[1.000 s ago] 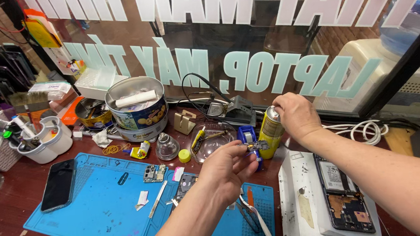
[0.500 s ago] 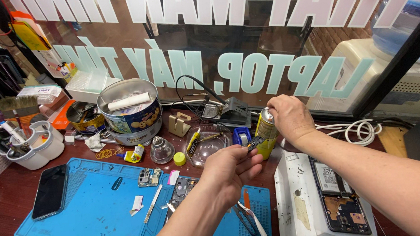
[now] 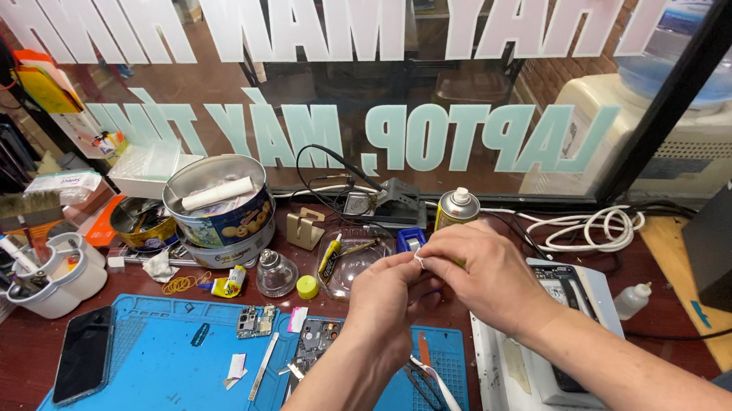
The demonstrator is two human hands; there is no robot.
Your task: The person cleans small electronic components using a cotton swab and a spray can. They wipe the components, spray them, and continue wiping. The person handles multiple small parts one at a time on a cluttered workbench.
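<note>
Pinching a tiny white scrap [image 3: 419,258] between thumb & fingertips, both hands meet mid-frame above the desk, knuckles toward the camera. Left hand [image 3: 390,302] comes up from the bottom edge, forearm angled up & to the right, fingers curled in, thumb tip at the scrap. Right hand [image 3: 478,279] enters from lower right, forearm running diagonally, wrist bent inward, fingers folded over toward the left hand so the two touch at the fingertips. Can't tell what the scrap is, too small, mostly hidden by the fingers. Yellow spray can [image 3: 456,209] w/ white nozzle stands upright just behind the right hand, free of either hand. Small blue item [image 3: 410,239] sits just left of the can, behind the hands. Under the left forearm lies the blue work mat [image 3: 164,383], w/ an opened phone frame [image 3: 315,342], a small circuit board [image 3: 256,321] & a thin metal tool [image 3: 263,367] on it; a dark phone [image 3: 84,354] lies face up at the mat's left edge. Scissors [image 3: 421,382] rest on the mat below the hands. White tray [image 3: 515,375] w/ another opened device sits under the right forearm. Behind: clear glass dish [image 3: 348,262], round tin [image 3: 216,209] w/ a white roll on top, white coiled cable [image 3: 591,228] to the right.
</note>
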